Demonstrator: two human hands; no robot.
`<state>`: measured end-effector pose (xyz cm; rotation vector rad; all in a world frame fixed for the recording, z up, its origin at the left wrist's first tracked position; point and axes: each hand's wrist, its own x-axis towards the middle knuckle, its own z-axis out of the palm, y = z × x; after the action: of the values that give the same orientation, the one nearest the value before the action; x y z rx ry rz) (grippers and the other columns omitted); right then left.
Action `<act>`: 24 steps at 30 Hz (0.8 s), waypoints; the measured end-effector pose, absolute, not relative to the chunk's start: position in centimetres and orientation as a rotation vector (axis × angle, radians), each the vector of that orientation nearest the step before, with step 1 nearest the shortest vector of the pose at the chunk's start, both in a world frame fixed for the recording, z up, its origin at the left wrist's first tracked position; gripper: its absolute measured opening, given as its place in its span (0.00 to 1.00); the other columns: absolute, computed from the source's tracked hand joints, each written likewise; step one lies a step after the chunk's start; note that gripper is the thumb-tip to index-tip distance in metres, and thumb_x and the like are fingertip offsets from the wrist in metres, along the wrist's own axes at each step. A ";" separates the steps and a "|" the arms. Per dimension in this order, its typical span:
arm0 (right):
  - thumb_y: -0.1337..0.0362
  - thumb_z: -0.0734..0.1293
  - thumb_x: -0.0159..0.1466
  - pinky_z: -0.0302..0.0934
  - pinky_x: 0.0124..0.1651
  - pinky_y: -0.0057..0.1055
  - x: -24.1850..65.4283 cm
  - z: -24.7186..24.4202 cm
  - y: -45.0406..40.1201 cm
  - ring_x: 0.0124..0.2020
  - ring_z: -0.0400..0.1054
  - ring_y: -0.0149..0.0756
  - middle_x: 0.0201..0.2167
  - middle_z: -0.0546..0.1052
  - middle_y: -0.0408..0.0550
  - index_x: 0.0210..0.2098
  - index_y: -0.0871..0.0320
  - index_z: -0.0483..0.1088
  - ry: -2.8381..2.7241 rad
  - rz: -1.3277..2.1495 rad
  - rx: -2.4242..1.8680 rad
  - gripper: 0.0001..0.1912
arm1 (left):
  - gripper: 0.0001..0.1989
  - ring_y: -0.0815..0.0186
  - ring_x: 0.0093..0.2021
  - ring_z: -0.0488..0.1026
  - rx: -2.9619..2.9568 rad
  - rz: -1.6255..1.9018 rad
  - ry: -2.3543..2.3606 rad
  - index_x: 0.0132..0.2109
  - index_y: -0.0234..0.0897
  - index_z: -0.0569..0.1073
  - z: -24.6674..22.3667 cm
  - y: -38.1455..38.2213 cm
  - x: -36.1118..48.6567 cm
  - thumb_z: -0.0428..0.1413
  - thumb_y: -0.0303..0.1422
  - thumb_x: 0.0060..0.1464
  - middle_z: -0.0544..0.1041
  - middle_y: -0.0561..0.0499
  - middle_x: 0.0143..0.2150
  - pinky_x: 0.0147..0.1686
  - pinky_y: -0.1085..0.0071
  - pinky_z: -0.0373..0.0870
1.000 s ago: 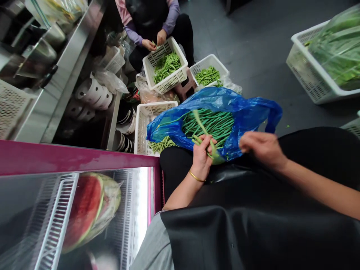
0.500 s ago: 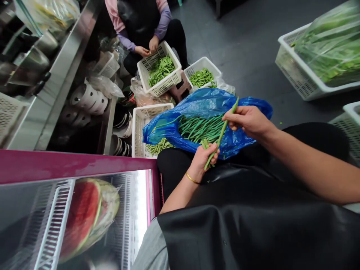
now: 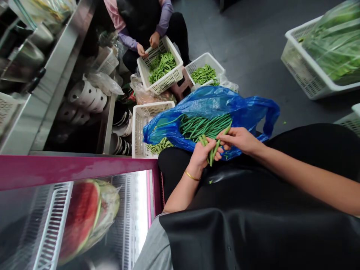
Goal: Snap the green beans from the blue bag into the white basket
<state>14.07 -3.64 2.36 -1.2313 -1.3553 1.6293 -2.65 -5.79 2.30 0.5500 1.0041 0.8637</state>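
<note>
My left hand (image 3: 201, 153), with a gold bangle at its wrist, is closed around several green bean pieces (image 3: 211, 158). Pinched in my right hand (image 3: 237, 140) is a green bean (image 3: 226, 129), its lower end meeting the fingers of my left hand. Both hands are close together over the near edge of a blue plastic bag (image 3: 209, 96) on my lap. Inside the bag lies a heap of long green beans (image 3: 202, 126). Left of the bag, a white basket (image 3: 153, 108) with bean pieces is partly covered by it.
Across from me a person (image 3: 143, 30) sits over a white basket (image 3: 167, 83) of bean pieces. Another bean basket (image 3: 206, 58) stands beside it. To the right is a crate (image 3: 303, 71) of bagged leafy greens. A glass-topped case (image 3: 137, 210) with cut watermelon sits at my left.
My right hand has come down and closer to my left hand. The long bean that slanted up between them is now shorter and lower. The view has shifted slightly.
</note>
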 end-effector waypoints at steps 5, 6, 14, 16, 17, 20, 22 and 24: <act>0.58 0.60 0.65 0.64 0.34 0.31 13.2 2.6 -6.4 0.31 0.72 0.37 0.30 0.78 0.53 0.39 0.59 0.75 -2.044 0.784 -1.073 0.15 | 0.23 0.78 0.14 0.58 0.538 1.039 1.111 0.29 0.37 0.60 1.5 -6.5 -1.3 0.66 0.43 0.40 0.66 0.59 0.19 0.15 0.79 0.53; 0.58 0.59 0.66 0.63 0.34 0.31 13.0 2.9 -7.1 0.31 0.72 0.37 0.31 0.78 0.53 0.39 0.59 0.75 -2.146 0.714 -0.974 0.15 | 0.23 0.78 0.15 0.59 0.503 1.076 1.155 0.29 0.37 0.60 1.2 -6.4 -1.2 0.66 0.44 0.40 0.66 0.59 0.19 0.16 0.79 0.54; 0.48 0.60 0.63 0.58 0.24 0.27 12.7 1.4 -6.3 0.18 0.67 0.31 0.18 0.73 0.44 0.22 0.58 0.68 -1.933 1.646 -1.339 0.23 | 0.21 0.77 0.18 0.59 0.655 1.038 1.173 0.36 0.34 0.69 0.9 -7.3 -1.8 0.66 0.42 0.40 0.67 0.58 0.23 0.18 0.77 0.53; 0.46 0.60 0.63 0.56 0.25 0.27 13.3 1.0 -6.0 0.19 0.66 0.31 0.18 0.72 0.43 0.22 0.57 0.69 -2.043 1.599 -1.314 0.23 | 0.20 0.77 0.18 0.59 0.753 0.970 1.182 0.36 0.32 0.71 1.0 -7.7 -2.1 0.67 0.39 0.39 0.66 0.58 0.22 0.19 0.76 0.54; 0.46 0.60 0.62 0.54 0.25 0.27 13.6 1.0 -5.9 0.20 0.66 0.32 0.18 0.72 0.44 0.22 0.57 0.69 -2.155 1.485 -1.310 0.23 | 0.19 0.77 0.19 0.59 0.793 0.946 1.189 0.35 0.32 0.71 1.0 -7.8 -2.2 0.66 0.39 0.39 0.66 0.58 0.22 0.19 0.76 0.54; 0.43 0.60 0.62 0.50 0.25 0.28 14.9 1.5 -5.6 0.24 0.67 0.35 0.25 0.75 0.48 0.28 0.57 0.70 -2.418 0.952 -1.338 0.23 | 0.18 0.77 0.19 0.58 0.931 0.844 1.185 0.34 0.31 0.72 1.3 -7.9 -2.7 0.66 0.40 0.41 0.65 0.57 0.20 0.21 0.76 0.55; 0.45 0.57 0.65 0.48 0.25 0.28 15.9 1.8 -5.5 0.25 0.67 0.35 0.29 0.75 0.50 0.34 0.57 0.70 -2.541 0.740 -1.218 0.22 | 0.18 0.77 0.19 0.58 1.021 0.706 1.131 0.34 0.31 0.73 1.5 -7.9 -3.0 0.66 0.40 0.41 0.65 0.57 0.20 0.21 0.76 0.54; 0.50 0.53 0.68 0.47 0.25 0.28 16.8 1.8 -5.3 0.23 0.66 0.33 0.27 0.74 0.49 0.34 0.57 0.69 -2.672 0.707 -0.989 0.21 | 0.19 0.77 0.19 0.58 1.048 0.589 1.060 0.34 0.31 0.72 1.6 -8.0 -3.2 0.66 0.42 0.41 0.65 0.57 0.20 0.20 0.76 0.54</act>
<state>16.77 -5.30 1.79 -0.9892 -2.6715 0.7068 -3.16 -7.98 1.63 1.0484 1.0600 0.5894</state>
